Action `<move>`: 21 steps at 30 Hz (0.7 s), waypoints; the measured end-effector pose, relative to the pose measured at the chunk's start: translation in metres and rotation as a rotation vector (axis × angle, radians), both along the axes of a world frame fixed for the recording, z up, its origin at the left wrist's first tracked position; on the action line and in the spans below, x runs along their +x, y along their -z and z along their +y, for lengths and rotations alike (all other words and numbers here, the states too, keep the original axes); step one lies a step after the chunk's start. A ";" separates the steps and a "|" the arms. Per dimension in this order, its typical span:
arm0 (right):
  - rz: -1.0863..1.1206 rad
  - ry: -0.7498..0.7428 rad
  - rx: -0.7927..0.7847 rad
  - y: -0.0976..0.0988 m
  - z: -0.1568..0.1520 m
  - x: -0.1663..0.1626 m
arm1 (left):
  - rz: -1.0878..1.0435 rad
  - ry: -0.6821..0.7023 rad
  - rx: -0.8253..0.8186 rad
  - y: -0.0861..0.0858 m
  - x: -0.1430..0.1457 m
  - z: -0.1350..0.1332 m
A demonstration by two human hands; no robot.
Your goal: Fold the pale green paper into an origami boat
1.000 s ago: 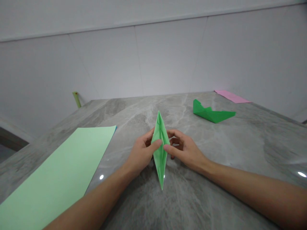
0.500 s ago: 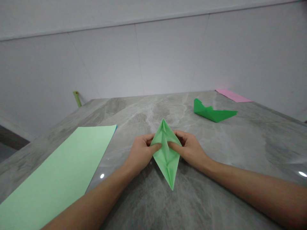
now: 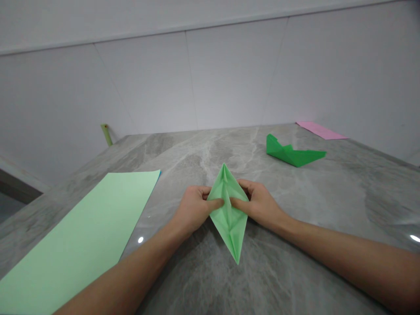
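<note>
Between my hands is a light green folded paper [image 3: 230,225], diamond-shaped, with a raised ridge down its middle and pointed ends at top and bottom. My left hand [image 3: 196,208] grips its left side, thumb pressed on the inner face beside the ridge. On the opposite side my right hand [image 3: 259,203] holds the right edge the same way, its thumb also against the ridge. The other fingers are partly hidden behind the paper. A darker green paper boat [image 3: 293,155] stands on the table beyond my right hand.
Light green paper sheets [image 3: 88,227] lie on the left of the grey marbled table [image 3: 197,153], partly under my left forearm. A pink sheet [image 3: 321,130] rests at the far right by the white wall [image 3: 226,78]. A yellow-green strip [image 3: 106,134] stands past the far left edge.
My left thumb has slid slightly right, closer to the ridge. The folded paper's lower tip has dipped a little down and right. Both hands keep their hold.
</note>
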State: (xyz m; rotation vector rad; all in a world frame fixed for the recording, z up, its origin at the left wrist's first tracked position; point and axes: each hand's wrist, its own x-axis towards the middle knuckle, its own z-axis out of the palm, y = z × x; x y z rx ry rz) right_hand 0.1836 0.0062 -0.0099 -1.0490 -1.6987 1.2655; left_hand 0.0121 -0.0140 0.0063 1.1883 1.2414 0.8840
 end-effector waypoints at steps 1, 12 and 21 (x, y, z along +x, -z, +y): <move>-0.007 0.003 0.002 -0.001 0.000 0.000 | -0.005 0.006 0.000 0.000 0.000 0.000; -0.033 -0.004 0.062 -0.005 -0.002 -0.001 | -0.051 0.051 -0.006 0.001 0.000 -0.001; 0.037 -0.029 -0.020 0.000 -0.001 0.000 | -0.029 0.022 0.007 0.005 -0.002 -0.001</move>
